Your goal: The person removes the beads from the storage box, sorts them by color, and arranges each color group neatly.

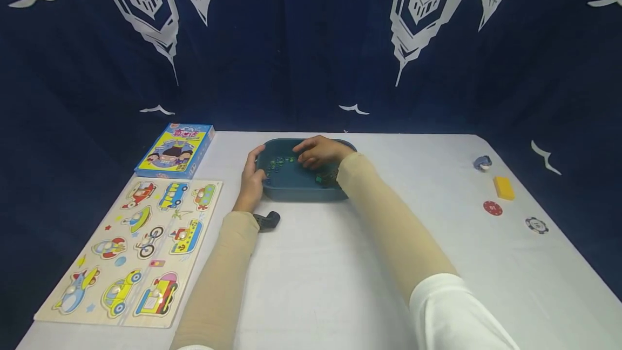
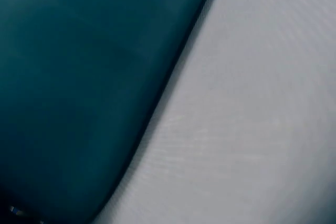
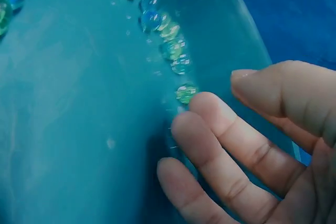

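A teal plastic basin [image 1: 305,194] rests on the white table. My left hand [image 1: 251,180] grips its left rim, thumb and fingers about the edge. Inside it lie clear glass marbles [image 3: 172,49] with green and blue swirls, lined along the wall in the right wrist view. My right hand [image 1: 322,153] reaches in over the far right rim, fingers loosely extended and thumb apart. Its fingertips [image 3: 207,106] are right beside a green marble [image 3: 186,93] at the basin's edge. The left wrist view holds mostly the basin's outer wall [image 2: 79,77].
At the left lie a wooden vehicle puzzle board [image 1: 162,220] and a blue-yellow box [image 1: 176,150]. On the right are a yellow block [image 1: 504,188], a red chip [image 1: 493,208], a black-and-white chip [image 1: 536,225] and a small blue-grey object [image 1: 482,163]. A dark blue curtain [image 1: 311,69] hangs behind.
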`<state>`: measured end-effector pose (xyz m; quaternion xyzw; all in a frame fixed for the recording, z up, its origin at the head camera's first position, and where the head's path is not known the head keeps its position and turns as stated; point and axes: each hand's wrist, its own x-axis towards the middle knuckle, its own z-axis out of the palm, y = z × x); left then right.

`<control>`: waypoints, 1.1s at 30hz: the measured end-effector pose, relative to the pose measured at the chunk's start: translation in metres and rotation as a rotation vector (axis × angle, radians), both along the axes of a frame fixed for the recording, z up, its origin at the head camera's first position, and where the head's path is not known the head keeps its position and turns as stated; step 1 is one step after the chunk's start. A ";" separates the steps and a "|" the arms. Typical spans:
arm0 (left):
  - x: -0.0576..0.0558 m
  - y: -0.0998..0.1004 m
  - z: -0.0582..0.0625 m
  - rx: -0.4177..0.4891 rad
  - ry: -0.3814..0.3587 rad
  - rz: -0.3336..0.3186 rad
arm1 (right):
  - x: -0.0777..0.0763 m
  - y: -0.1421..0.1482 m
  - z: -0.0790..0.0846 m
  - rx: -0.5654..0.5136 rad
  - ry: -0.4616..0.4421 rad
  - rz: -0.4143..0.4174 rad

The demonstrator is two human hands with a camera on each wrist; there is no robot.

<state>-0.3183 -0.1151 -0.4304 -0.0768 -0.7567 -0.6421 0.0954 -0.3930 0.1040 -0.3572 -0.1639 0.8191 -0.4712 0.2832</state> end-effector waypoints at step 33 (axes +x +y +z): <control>0.009 -0.003 0.018 0.015 -0.002 -0.041 | -0.018 -0.025 -0.014 0.190 0.271 0.098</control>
